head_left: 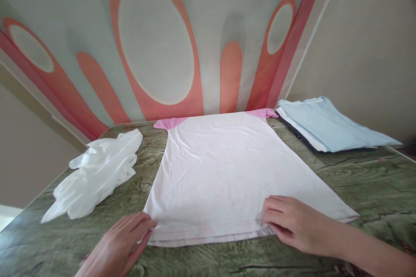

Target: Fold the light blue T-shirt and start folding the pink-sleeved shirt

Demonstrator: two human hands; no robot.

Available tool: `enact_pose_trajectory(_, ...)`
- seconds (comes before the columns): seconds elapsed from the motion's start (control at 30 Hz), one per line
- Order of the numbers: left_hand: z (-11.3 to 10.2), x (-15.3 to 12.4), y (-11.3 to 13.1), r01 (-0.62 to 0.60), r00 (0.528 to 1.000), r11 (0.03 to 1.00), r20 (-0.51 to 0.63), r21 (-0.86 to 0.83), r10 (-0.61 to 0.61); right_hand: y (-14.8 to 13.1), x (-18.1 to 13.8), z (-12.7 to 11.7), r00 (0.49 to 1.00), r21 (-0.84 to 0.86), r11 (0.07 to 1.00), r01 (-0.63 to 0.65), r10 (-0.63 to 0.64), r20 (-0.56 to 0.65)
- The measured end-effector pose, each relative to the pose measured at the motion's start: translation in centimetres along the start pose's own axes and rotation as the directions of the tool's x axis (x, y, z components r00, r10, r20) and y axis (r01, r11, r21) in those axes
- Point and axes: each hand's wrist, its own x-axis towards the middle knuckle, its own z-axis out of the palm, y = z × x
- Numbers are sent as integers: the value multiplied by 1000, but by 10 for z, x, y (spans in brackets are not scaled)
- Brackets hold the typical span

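A white T-shirt (224,173) with pink sleeves lies spread flat, its hem toward me and its sleeves at the far edge of the table. My left hand (125,238) pinches the hem's left corner between thumb and fingers. Farther right along the same hem, my right hand (289,220) has its fingers curled together on the fabric, short of the right corner. Small creases run over the shirt's left side.
A crumpled white garment (97,173) lies on the left of the wood-patterned table (373,190). At the back right sits a stack of folded clothes (334,121), light blue on top. Behind the table hangs a patterned backdrop (211,52).
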Motion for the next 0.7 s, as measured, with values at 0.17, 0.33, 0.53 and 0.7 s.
enact_pose_trajectory(0.17,6,23,2,135,991,975,27,-178,-132,19,8,10,984,155,988,-4,31,-174)
enact_pose_trajectory(0.33,13,61,-16,129,992,953,34,-275,-124,51,32,1,972,157,987,40,-2,-234)
enact_pose_trajectory(0.53,25,120,-51,142,988,931,-4,-336,-153,100,69,-11,935,123,992,10,35,-353)
enact_pose_trajectory(0.7,19,131,-55,124,992,941,8,-314,-128,108,69,-17,935,78,997,-18,44,-351)
